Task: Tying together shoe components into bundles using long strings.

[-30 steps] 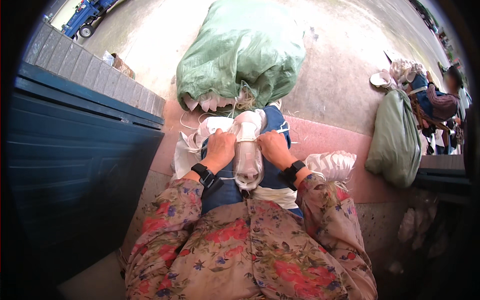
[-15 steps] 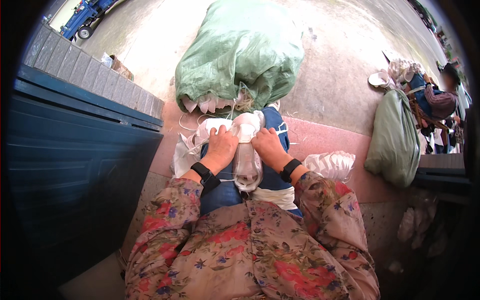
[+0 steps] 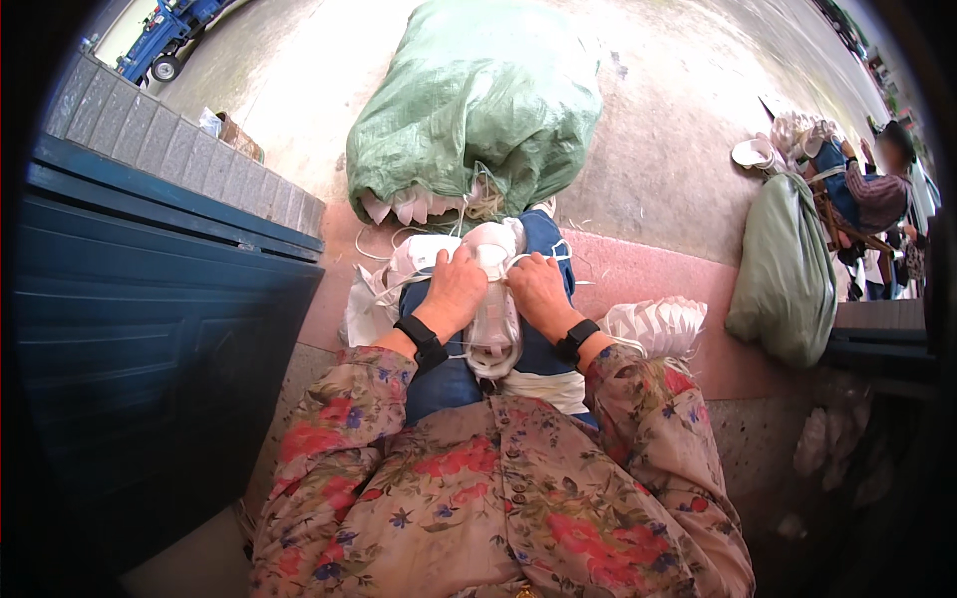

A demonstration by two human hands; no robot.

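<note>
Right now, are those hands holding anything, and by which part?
The left hand and right hand are at the middle of a white shoe, one at each side. Whether they pinch its edge or the pale cord there cannot be told.

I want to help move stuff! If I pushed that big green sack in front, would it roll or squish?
The big green sack would probably squish, since its covering looks thin and wrinkled. It likely wouldn't roll, because it looks broad and lumpy. It may be heavy, being so bulky, but only some white pieces show at its near end.
</note>
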